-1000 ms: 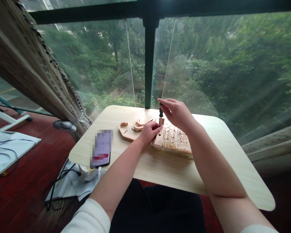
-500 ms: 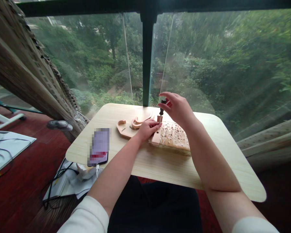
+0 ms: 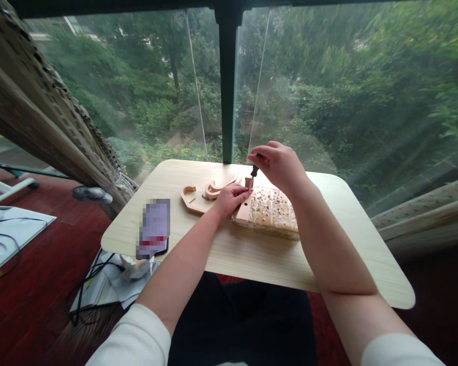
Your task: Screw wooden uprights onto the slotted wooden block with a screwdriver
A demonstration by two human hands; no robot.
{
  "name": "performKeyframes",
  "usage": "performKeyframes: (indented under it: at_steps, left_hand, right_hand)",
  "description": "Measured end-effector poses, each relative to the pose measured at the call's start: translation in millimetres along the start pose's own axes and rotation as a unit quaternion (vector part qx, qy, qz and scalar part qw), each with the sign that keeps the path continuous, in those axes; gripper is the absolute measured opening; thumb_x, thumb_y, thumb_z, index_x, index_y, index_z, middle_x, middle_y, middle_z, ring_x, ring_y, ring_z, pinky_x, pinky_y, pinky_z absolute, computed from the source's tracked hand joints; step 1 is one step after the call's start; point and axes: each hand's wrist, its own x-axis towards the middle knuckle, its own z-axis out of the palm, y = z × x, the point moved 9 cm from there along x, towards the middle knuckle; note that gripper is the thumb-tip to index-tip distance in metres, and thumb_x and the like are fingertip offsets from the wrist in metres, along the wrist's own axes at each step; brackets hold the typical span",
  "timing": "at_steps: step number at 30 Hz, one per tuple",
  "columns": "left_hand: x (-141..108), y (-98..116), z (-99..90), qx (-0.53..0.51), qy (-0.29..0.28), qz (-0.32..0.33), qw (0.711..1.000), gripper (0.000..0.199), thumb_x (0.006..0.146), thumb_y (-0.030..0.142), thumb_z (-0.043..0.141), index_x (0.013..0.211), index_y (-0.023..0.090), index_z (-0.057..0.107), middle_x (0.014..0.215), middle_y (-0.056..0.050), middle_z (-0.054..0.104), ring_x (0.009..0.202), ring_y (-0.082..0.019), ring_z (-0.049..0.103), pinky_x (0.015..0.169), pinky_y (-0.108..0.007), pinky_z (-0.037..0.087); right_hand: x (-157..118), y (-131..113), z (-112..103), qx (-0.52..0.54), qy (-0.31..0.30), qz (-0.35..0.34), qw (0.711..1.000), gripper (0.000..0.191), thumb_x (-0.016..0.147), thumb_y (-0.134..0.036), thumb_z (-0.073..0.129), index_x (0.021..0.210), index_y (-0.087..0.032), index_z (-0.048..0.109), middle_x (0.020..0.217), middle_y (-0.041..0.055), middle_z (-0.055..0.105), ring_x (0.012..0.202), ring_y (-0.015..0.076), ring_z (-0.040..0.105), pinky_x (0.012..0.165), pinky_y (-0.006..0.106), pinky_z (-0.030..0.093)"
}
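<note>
My right hand [image 3: 278,165] is closed round the handle of a screwdriver [image 3: 254,172], which points down at a light wooden piece [image 3: 244,212] with a dark hole in it. My left hand [image 3: 231,199] pinches at the screwdriver's lower end, against that wooden piece; whether a screw is between the fingers is too small to tell. The piece lies on the left end of a plastic-wrapped block [image 3: 275,211] dotted with small brown spots. Left of my left hand, a curved wooden part [image 3: 191,201] and a hook-shaped wooden part [image 3: 212,190] rest on the table.
The pale table [image 3: 202,244] has rounded corners and stands against a window. A phone [image 3: 154,226] with a white cable lies at its left. Papers and black cables [image 3: 93,277] are below the left edge. A curtain [image 3: 57,107] hangs at the left.
My right hand's fingers have closed and turned over the screwdriver handle, hiding its red part. The screwdriver leans slightly more. The whole view has shifted a little.
</note>
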Motion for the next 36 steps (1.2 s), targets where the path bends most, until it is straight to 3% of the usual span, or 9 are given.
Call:
performKeyframes:
  at_steps: [4,7,10,13,18,24,30,33,36]
  left_hand:
    - [0.2,1.0,0.5,0.008,-0.006,0.006,1.000,0.032,0.081,0.046,0.070,0.086,0.015,0.079,0.078,-0.005,0.067,0.072,-0.015,0.058,0.068,-0.030,0.048]
    - [0.3,0.9,0.5,0.011,-0.007,0.012,1.000,0.032,0.082,0.046,0.069,0.087,0.016,0.079,0.079,-0.005,0.067,0.074,-0.016,0.059,0.070,-0.031,0.048]
    - [0.4,1.2,-0.2,0.014,-0.002,0.018,1.000,0.032,0.082,0.046,0.069,0.087,0.016,0.079,0.078,-0.005,0.067,0.076,-0.016,0.060,0.072,-0.031,0.049]
    - [0.8,1.5,0.0,0.017,-0.003,0.019,1.000,0.031,0.082,0.046,0.069,0.084,0.016,0.079,0.075,-0.004,0.065,0.073,-0.016,0.058,0.070,-0.030,0.048]
    - [1.3,1.2,-0.7,0.020,-0.002,0.017,1.000,0.027,0.081,0.042,0.070,0.083,0.016,0.078,0.075,-0.004,0.064,0.073,-0.016,0.058,0.069,-0.030,0.048]
    - [0.9,0.9,-0.3,0.021,-0.003,0.018,1.000,0.025,0.082,0.040,0.070,0.084,0.016,0.078,0.075,-0.005,0.064,0.074,-0.016,0.059,0.069,-0.030,0.048]
    - [0.5,5.4,0.5,0.040,-0.002,0.044,0.998,0.027,0.085,0.042,0.066,0.085,0.017,0.077,0.076,-0.005,0.066,0.075,-0.016,0.059,0.071,-0.030,0.049]
    - [0.1,5.5,0.4,0.040,0.003,0.045,0.998,0.027,0.085,0.041,0.066,0.085,0.016,0.077,0.076,-0.005,0.066,0.074,-0.015,0.059,0.071,-0.030,0.049]
    - [-0.3,5.5,0.2,0.042,0.009,0.043,0.998,0.025,0.086,0.039,0.065,0.086,0.017,0.076,0.078,-0.005,0.067,0.075,-0.016,0.060,0.072,-0.029,0.050]
  right_hand:
    - [0.0,-7.2,2.7,0.036,-0.007,-0.048,0.998,0.042,0.097,-0.028,0.041,0.125,-0.014,0.070,0.120,0.0169,0.067,0.097,0.0229,0.064,0.085,0.034,0.047]
    - [0.7,-8.6,5.7,0.053,-0.013,-0.059,0.997,0.044,0.096,-0.023,0.041,0.134,-0.015,0.063,0.110,0.0135,0.071,0.093,0.0208,0.065,0.082,0.032,0.047]
    - [0.9,-4.3,3.3,0.019,0.010,-0.024,0.999,0.039,0.095,-0.033,0.051,0.125,-0.017,0.070,0.095,0.0110,0.071,0.075,0.0196,0.062,0.072,0.032,0.046]
    - [-0.9,-5.2,-0.1,-0.001,0.019,-0.013,1.000,0.038,0.096,-0.038,0.049,0.109,-0.018,0.077,0.095,0.0122,0.070,0.076,0.0205,0.062,0.073,0.033,0.045]
    - [-0.8,-8.0,2.1,0.012,-0.016,-0.038,0.999,0.040,0.095,-0.023,0.044,0.123,-0.013,0.071,0.103,0.0140,0.073,0.086,0.0206,0.065,0.077,0.030,0.044]
    - [0.5,4.5,-3.2,-0.056,-0.030,0.035,0.997,0.034,0.094,-0.038,0.052,0.087,-0.015,0.076,0.078,0.0103,0.071,0.070,0.0196,0.060,0.066,0.030,0.038]
    - [-7.6,3.2,-7.2,-0.017,-0.095,0.035,0.995,0.033,0.091,-0.020,0.048,0.112,-0.014,0.072,0.085,0.0097,0.074,0.072,0.0193,0.064,0.067,0.029,0.041]
    - [-5.6,7.2,-7.2,0.001,-0.069,0.051,0.996,0.032,0.091,-0.023,0.051,0.117,-0.014,0.069,0.086,0.0098,0.074,0.072,0.0195,0.064,0.066,0.029,0.041]
    - [-2.3,15.1,-5.5,-0.021,-0.038,0.080,0.996,0.028,0.092,-0.032,0.054,0.108,-0.016,0.071,0.083,0.0105,0.072,0.070,0.0197,0.063,0.063,0.030,0.039]
